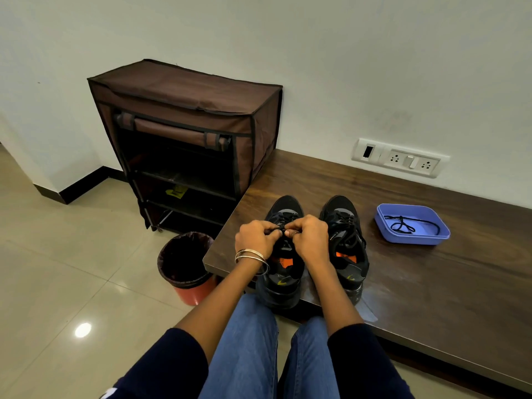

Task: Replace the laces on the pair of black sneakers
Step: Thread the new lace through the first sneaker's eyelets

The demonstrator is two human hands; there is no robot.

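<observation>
Two black sneakers stand side by side on the dark wooden table (431,283), toes pointing away from me. Over the left sneaker (283,272) both my hands meet at its lacing. My left hand (256,236), with bangles on the wrist, pinches the black lace, and my right hand (309,237) pinches it from the other side. The lace itself is mostly hidden under my fingers. The right sneaker (344,243) stands laced with a black lace, untouched. A blue tray (431,240) to the right holds a loose black lace (401,224).
A brown fabric shoe rack (187,133) stands on the floor left of the table, its front flap rolled up. A red bin (187,266) with a black liner sits below the table's left corner. A wall socket panel (403,159) is behind the table. My knees in blue jeans are near the table edge.
</observation>
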